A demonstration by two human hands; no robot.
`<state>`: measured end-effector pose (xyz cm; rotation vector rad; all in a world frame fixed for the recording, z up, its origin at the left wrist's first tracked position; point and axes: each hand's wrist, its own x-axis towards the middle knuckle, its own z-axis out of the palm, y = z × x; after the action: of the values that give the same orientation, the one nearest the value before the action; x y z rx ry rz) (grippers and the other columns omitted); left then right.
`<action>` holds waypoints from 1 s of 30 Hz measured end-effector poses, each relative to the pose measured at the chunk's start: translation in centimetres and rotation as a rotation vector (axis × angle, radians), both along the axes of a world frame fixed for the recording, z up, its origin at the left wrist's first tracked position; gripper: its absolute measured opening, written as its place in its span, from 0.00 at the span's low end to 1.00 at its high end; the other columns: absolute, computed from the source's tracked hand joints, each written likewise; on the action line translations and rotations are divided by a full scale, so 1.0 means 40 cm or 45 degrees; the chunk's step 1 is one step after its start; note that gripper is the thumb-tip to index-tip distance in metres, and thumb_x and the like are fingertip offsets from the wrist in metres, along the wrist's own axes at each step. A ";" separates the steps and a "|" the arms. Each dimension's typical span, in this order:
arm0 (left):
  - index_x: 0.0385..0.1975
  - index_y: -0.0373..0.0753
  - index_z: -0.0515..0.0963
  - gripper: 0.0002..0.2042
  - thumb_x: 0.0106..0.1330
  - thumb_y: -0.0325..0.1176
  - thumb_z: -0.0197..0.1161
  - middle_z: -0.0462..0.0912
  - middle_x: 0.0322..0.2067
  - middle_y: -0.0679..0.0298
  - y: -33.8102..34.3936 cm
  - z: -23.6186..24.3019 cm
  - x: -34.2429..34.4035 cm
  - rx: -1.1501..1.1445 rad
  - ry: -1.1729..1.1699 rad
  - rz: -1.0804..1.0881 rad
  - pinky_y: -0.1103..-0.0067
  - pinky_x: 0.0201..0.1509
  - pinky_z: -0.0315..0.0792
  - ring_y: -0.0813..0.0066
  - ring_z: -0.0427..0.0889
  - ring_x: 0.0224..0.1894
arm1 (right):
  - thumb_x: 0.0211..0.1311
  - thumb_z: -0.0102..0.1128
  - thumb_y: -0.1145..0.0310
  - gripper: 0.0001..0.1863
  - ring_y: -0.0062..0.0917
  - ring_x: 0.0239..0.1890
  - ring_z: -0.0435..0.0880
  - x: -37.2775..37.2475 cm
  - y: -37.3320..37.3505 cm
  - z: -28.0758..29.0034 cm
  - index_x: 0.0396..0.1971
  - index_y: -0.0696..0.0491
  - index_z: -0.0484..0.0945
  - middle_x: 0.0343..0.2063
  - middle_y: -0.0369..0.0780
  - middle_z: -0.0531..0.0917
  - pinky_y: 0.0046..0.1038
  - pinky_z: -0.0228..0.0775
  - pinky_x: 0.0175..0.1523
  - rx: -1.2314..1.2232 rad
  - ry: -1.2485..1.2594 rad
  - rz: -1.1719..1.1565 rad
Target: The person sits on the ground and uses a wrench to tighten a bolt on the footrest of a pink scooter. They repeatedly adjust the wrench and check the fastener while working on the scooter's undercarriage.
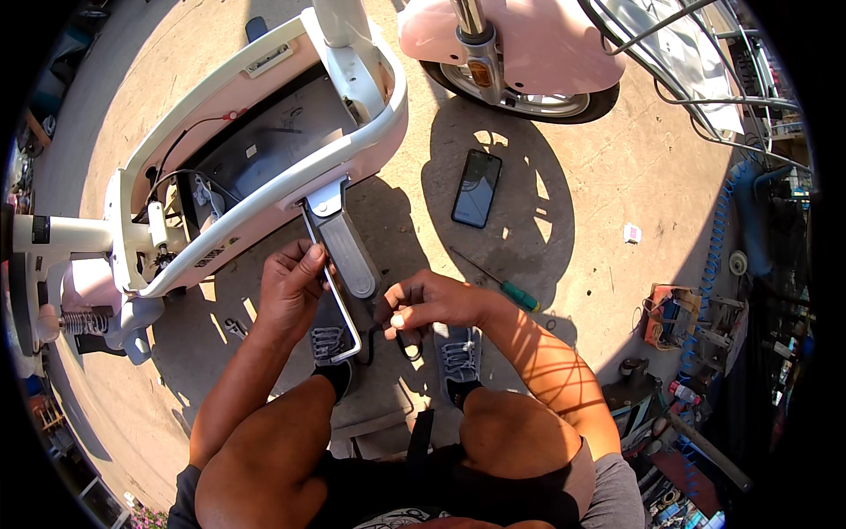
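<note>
Rod (345, 309): bent metal | left fingers (308, 262): pinching rod | footrest (351, 253): grey, round-ended

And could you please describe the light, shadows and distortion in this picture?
Head view: hard sunlight, with the phone lying in a patchy shadow; head view: striped shadows cross the right forearm, while the left hand and bent metal rod look reasonably sharp; head view: fisheye black corners, the right edge in dark shade.

From the wearer's head, the fisheye view looked steeply down and slightly forward, with the bare knees (269, 423) close at lower centre, left hand (293, 286) and right hand (430, 304) beyond mid-frame, scooter frame (291, 167) farther off, upper left.
</note>
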<state>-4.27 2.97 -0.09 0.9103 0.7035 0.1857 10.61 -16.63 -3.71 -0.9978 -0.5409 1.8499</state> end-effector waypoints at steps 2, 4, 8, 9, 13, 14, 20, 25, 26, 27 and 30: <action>0.34 0.33 0.76 0.12 0.67 0.37 0.65 0.80 0.26 0.64 -0.002 0.001 0.003 -0.007 -0.007 -0.002 0.80 0.32 0.71 0.78 0.76 0.25 | 0.62 0.62 0.57 0.18 0.19 0.26 0.81 -0.025 0.002 0.035 0.41 0.58 0.79 0.35 0.37 0.84 0.19 0.72 0.29 0.104 0.138 0.044; 0.34 0.33 0.76 0.11 0.66 0.37 0.65 0.80 0.26 0.64 -0.002 0.003 0.004 -0.012 -0.017 -0.001 0.80 0.32 0.71 0.78 0.76 0.25 | 0.64 0.62 0.55 0.19 0.18 0.25 0.81 -0.048 0.014 0.067 0.39 0.58 0.79 0.32 0.36 0.84 0.19 0.72 0.28 0.204 0.188 0.074; 0.34 0.33 0.76 0.11 0.67 0.36 0.64 0.80 0.26 0.64 -0.001 -0.004 0.000 -0.006 -0.017 0.018 0.81 0.32 0.70 0.79 0.76 0.25 | 0.70 0.54 0.53 0.21 0.16 0.21 0.80 -0.083 0.039 0.107 0.31 0.58 0.80 0.25 0.35 0.84 0.19 0.71 0.25 0.089 0.009 0.062; 0.34 0.33 0.76 0.11 0.67 0.36 0.64 0.80 0.26 0.64 -0.001 -0.006 0.000 -0.002 -0.015 0.023 0.82 0.32 0.70 0.79 0.76 0.25 | 0.70 0.53 0.53 0.21 0.16 0.21 0.80 -0.089 0.039 0.113 0.31 0.58 0.80 0.25 0.35 0.83 0.19 0.70 0.25 0.055 0.029 0.041; 0.34 0.32 0.76 0.11 0.67 0.35 0.64 0.81 0.26 0.64 -0.002 -0.007 0.001 -0.001 -0.027 0.011 0.82 0.32 0.70 0.79 0.76 0.25 | 0.72 0.49 0.53 0.22 0.16 0.20 0.79 -0.105 0.042 0.131 0.30 0.57 0.80 0.24 0.34 0.83 0.19 0.69 0.24 -0.021 0.090 -0.022; 0.34 0.32 0.76 0.11 0.67 0.35 0.64 0.81 0.26 0.64 -0.003 -0.006 0.002 0.001 -0.029 0.011 0.82 0.32 0.70 0.79 0.76 0.25 | 0.72 0.49 0.53 0.22 0.16 0.20 0.78 -0.108 0.043 0.132 0.30 0.57 0.80 0.24 0.34 0.83 0.19 0.69 0.24 -0.025 0.101 -0.032; 0.34 0.33 0.77 0.11 0.68 0.36 0.63 0.80 0.26 0.64 -0.004 -0.001 0.004 0.018 -0.025 -0.003 0.82 0.31 0.69 0.79 0.76 0.25 | 0.72 0.50 0.54 0.21 0.15 0.18 0.74 -0.124 0.049 0.121 0.30 0.57 0.79 0.21 0.35 0.81 0.19 0.63 0.22 -0.126 0.265 -0.080; 0.34 0.33 0.77 0.12 0.68 0.38 0.63 0.80 0.26 0.64 -0.003 -0.005 0.002 0.025 -0.025 -0.013 0.82 0.31 0.69 0.79 0.76 0.24 | 0.71 0.51 0.55 0.19 0.14 0.16 0.70 -0.130 0.050 0.115 0.31 0.57 0.78 0.20 0.36 0.80 0.19 0.58 0.19 -0.196 0.627 -0.106; 0.34 0.33 0.76 0.12 0.68 0.38 0.63 0.80 0.26 0.64 -0.003 -0.004 0.002 0.020 -0.034 -0.019 0.82 0.31 0.69 0.79 0.76 0.24 | 0.70 0.51 0.55 0.19 0.14 0.15 0.69 -0.131 0.048 0.111 0.31 0.57 0.77 0.20 0.36 0.80 0.18 0.57 0.19 -0.194 0.709 -0.114; 0.34 0.33 0.76 0.13 0.67 0.39 0.63 0.80 0.26 0.65 -0.003 -0.003 0.002 0.017 -0.043 -0.024 0.82 0.31 0.69 0.79 0.76 0.24 | 0.70 0.51 0.55 0.19 0.14 0.15 0.69 -0.131 0.046 0.105 0.31 0.57 0.77 0.20 0.36 0.79 0.18 0.57 0.18 -0.149 0.789 -0.114; 0.34 0.34 0.76 0.13 0.67 0.39 0.64 0.80 0.26 0.65 -0.004 0.000 0.003 0.011 -0.043 -0.022 0.82 0.30 0.69 0.79 0.76 0.24 | 0.70 0.52 0.55 0.18 0.13 0.15 0.68 -0.132 0.039 0.080 0.32 0.57 0.76 0.19 0.36 0.79 0.18 0.57 0.18 -0.051 0.971 -0.110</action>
<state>-4.16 2.82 -0.08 0.9191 0.6637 0.1887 5.33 -15.07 -0.49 -0.2734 0.0023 1.9853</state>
